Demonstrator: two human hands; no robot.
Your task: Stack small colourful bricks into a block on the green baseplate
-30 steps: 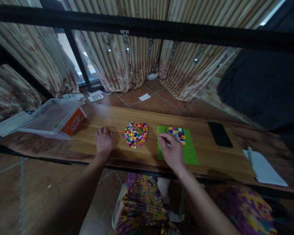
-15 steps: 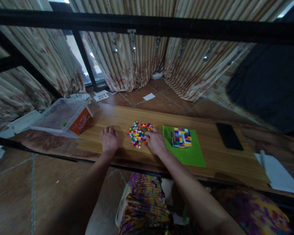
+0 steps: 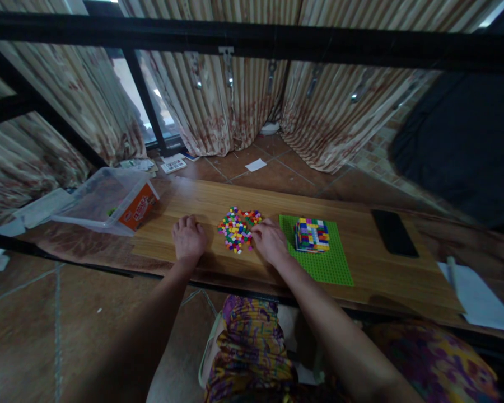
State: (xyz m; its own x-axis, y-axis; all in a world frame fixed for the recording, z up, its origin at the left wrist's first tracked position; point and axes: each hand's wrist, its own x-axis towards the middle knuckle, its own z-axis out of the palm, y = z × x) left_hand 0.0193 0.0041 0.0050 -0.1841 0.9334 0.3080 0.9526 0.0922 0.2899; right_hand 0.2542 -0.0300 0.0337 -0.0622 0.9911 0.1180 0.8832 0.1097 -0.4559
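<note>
Small loose bricks in many colours lie in a pile on the wooden board. My right hand is at the pile's right edge, thumb and fingertips pinched together; whatever is between them is too small to make out. My left hand rests on the board left of the pile, palm down with fingers loosely spread and nothing in it. To the right lies a green studded baseplate. A boxy multicoloured brick structure stands on it, with a gap in its top.
A clear plastic bin with an orange label stands at the board's left end. On the right are a black phone and white paper with a pen-like object on it. A dark metal bar crosses above, before the curtains.
My right hand has drawn slightly right, away from the pile's bricks, with its fingers pinched. My left hand has stayed in place.
</note>
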